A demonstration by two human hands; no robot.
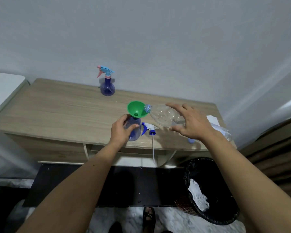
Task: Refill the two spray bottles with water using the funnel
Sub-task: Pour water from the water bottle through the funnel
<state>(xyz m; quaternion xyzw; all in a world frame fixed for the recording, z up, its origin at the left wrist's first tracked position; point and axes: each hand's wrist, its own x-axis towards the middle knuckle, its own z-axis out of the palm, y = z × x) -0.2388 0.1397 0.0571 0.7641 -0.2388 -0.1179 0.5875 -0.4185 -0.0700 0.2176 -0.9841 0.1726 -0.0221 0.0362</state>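
Nearest me, a black-lined waste bin stands on the floor below the desk. At the desk's front edge my left hand curls around the open blue spray bottle, which carries the green funnel. A detached trigger head lies just beside it. My right hand grips the tilted clear water bottle, its mouth at the funnel's rim. Farther back, the second spray bottle stands capped by the wall.

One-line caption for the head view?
Left hand steadies a spray bottle with a green funnel while the right hand tips a clear bottle into it.
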